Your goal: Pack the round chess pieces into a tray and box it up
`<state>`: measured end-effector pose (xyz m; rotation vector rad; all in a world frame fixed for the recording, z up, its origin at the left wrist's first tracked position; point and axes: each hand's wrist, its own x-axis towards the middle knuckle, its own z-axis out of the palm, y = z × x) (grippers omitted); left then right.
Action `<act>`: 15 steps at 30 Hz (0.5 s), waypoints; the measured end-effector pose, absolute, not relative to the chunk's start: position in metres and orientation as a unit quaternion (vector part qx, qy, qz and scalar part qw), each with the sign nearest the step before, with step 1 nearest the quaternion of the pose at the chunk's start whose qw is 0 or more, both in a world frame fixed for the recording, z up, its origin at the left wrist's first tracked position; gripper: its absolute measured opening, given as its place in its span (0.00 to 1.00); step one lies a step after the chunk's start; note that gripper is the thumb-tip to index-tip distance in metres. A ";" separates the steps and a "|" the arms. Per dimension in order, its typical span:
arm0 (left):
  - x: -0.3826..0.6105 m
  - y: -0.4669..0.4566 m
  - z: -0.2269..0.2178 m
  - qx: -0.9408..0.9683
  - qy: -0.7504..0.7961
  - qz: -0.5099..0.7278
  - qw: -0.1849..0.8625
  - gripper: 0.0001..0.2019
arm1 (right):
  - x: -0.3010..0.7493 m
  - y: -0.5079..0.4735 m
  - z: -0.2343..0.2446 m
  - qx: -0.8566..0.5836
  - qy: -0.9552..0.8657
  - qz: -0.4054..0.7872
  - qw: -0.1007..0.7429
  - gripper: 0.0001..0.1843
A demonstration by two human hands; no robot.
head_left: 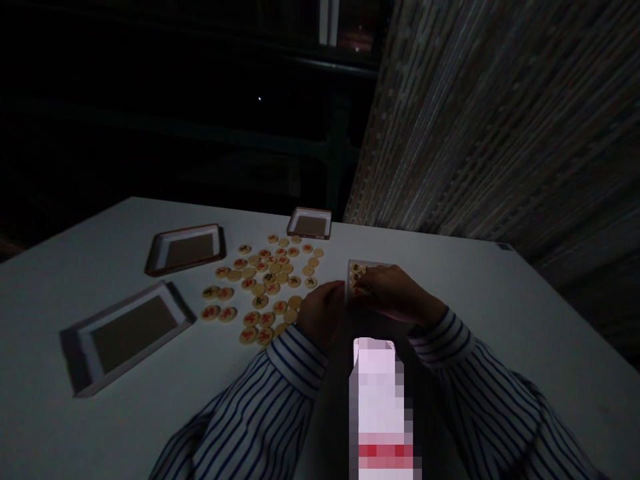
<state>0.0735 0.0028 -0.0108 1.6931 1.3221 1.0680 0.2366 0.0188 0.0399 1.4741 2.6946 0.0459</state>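
Observation:
Chinese chess pieces [270, 278], round and pale wood with red or black characters, lie spread over the table left of my hands. Some rest face down. A small shallow box [373, 262] sits ahead of me, with several pieces [355, 268] lined up in its far left corner. My right hand [390, 292] reaches over this box, fingers bent down and drawn together inside it; whatever they grip is hidden. At the box's left side, my left hand [323, 310] is closed with its fingers curled, close to the nearest loose pieces. Its contents are out of sight.
Left of the pieces lie an upturned box lid or tray [125, 337] and a brown-rimmed tray [186, 249]. Another tray [310, 223] stands near the table's [480, 320] far edge. A bright, pixelated object [380, 400] is below my hands. A string curtain [475, 133] hangs behind right.

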 end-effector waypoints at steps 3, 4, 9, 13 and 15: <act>0.073 0.003 -0.011 0.660 0.517 0.415 0.354 0.15 | 0.238 0.020 0.038 0.477 0.878 0.019 0.031 0.15; 0.073 0.003 -0.011 0.657 0.518 0.419 0.353 0.14 | 0.237 0.020 0.038 0.477 0.878 0.018 0.030 0.15; 0.073 0.003 -0.010 0.648 0.504 0.436 0.367 0.13 | 0.236 0.019 0.040 0.481 0.876 0.012 0.026 0.13; 0.073 0.003 -0.010 0.649 0.505 0.435 0.366 0.13 | 0.235 0.019 0.039 0.484 0.875 0.012 0.027 0.14; 0.073 0.004 -0.011 0.644 0.511 0.434 0.367 0.13 | 0.234 0.020 0.039 0.485 0.874 0.011 0.034 0.14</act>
